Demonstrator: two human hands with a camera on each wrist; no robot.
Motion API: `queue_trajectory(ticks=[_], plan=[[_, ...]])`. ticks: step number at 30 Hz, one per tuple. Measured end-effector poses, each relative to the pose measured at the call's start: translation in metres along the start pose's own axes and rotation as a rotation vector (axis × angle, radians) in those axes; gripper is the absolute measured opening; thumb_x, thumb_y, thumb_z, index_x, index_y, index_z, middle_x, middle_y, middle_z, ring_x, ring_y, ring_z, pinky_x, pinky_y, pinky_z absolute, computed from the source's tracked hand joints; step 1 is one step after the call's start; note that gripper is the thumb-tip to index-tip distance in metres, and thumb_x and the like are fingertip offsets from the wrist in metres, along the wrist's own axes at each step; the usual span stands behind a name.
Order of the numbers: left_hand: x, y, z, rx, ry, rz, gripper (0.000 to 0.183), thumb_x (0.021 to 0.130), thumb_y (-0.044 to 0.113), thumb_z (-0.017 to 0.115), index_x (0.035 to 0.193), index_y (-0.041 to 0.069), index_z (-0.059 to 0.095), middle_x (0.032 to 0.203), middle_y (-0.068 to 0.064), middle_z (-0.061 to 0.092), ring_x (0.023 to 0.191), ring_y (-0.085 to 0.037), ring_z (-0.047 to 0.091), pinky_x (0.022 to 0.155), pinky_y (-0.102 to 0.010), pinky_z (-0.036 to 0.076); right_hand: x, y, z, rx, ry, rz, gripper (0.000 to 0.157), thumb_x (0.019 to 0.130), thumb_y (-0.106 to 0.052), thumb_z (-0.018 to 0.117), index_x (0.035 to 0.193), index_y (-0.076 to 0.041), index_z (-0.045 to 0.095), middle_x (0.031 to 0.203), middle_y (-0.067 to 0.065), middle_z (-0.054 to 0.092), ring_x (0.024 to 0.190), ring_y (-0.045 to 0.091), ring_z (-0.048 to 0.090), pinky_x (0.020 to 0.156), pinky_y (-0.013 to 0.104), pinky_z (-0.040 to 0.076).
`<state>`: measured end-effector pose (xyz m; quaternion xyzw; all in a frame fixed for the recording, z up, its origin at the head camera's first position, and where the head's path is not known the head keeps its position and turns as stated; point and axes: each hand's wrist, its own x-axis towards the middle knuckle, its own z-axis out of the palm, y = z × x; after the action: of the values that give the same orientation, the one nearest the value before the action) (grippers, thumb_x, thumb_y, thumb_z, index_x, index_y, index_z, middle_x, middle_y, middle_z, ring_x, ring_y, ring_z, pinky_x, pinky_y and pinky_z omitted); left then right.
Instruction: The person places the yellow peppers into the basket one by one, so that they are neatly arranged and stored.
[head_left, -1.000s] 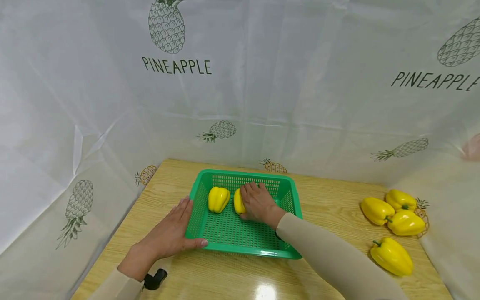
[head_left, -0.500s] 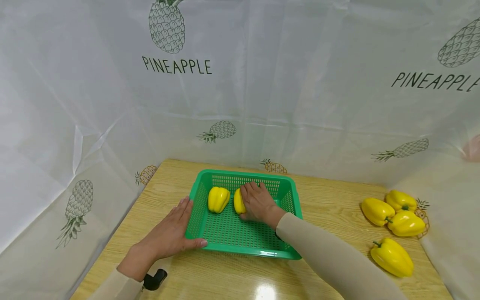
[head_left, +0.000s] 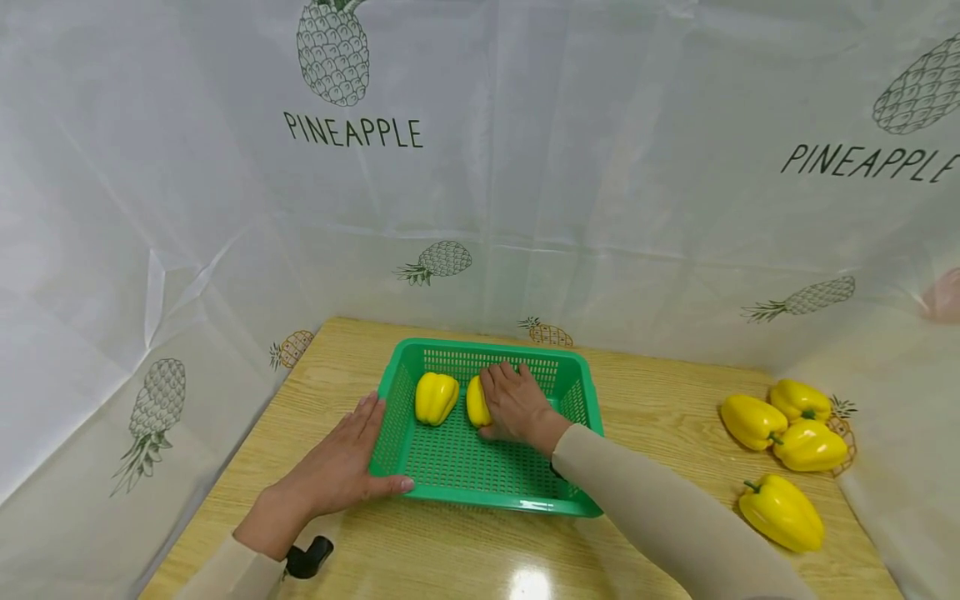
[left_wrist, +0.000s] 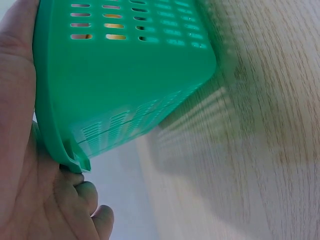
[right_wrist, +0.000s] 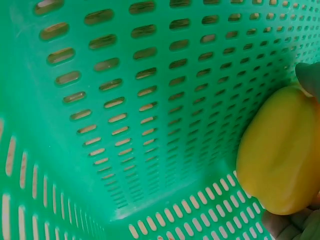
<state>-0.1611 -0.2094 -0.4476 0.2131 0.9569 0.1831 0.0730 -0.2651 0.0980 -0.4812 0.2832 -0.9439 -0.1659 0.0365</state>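
"Inside the green basket (head_left: 495, 501), toward its far wall, we log one yellow pepper (head_left: 477, 404). Stem not visible to us. State of hold?"

"Right grip (head_left: 517, 404) grasping that pepper; the right wrist view shows it pinched from opposite sides. Whether it bears on the basket's floor, we cannot tell."

"Handling estimate?"

"We judge it light and fairly firm, the glossy skin apt to slip. Real or imitation: undetermined, so we would treat it as bruisable. Best hold, in our view: thumb and fingers across opposite sides, broad contact, light pressure, no pull on the stem."

"Neighbours?"

"We note a second pepper (head_left: 437, 398) just left of it, a gap between. Then the left grip (head_left: 337, 467): spread, unclenched, fingers along the basket's left side, thumb touching the near rim."

"Farther out?"

"On the wooden tabletop (head_left: 652, 383), well right of the basket, we count a close cluster of three peppers (head_left: 810, 447) and a lone pepper (head_left: 782, 512) nearer us. Behind: a pineapple-printed sheet (head_left: 637, 167)."
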Motion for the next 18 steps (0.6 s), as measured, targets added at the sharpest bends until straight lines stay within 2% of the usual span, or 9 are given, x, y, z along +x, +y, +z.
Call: queue_trajectory(ticks=[7,11,18], plan=[[0.003,0.002,0.000,-0.004,0.007,0.010,0.130,0.086,0.084,0.061,0.166,-0.007,0.014,0.175,-0.027,0.010,0.161,-0.044,0.017,0.128,-0.062,0.023,-0.009,0.013,-0.014,-0.016,0.007,-0.013,0.113,0.086,-0.085,0.059,0.160,-0.003,0.035,0.150,0.014,0.053,0.136,0.032,0.052,0.113,0.054,0.046],[0.002,0.001,0.001,-0.004,0.022,0.018,0.130,0.086,0.084,0.062,0.166,-0.007,0.015,0.174,-0.027,0.011,0.161,-0.044,0.017,0.128,-0.063,0.023,-0.016,0.023,-0.025,-0.033,0.031,-0.023,0.114,0.087,-0.086,0.057,0.161,-0.002,0.036,0.149,0.015,0.054,0.133,0.032,0.054,0.109,0.052,0.048],[0.001,-0.001,0.003,-0.001,0.032,0.012,0.130,0.086,0.084,0.062,0.165,-0.008,0.016,0.174,-0.028,0.012,0.161,-0.045,0.019,0.127,-0.064,0.024,-0.027,0.039,-0.043,-0.038,0.084,-0.019,0.109,0.089,-0.082,0.060,0.159,-0.002,0.038,0.148,0.018,0.053,0.131,0.035,0.053,0.109,0.057,0.048]])
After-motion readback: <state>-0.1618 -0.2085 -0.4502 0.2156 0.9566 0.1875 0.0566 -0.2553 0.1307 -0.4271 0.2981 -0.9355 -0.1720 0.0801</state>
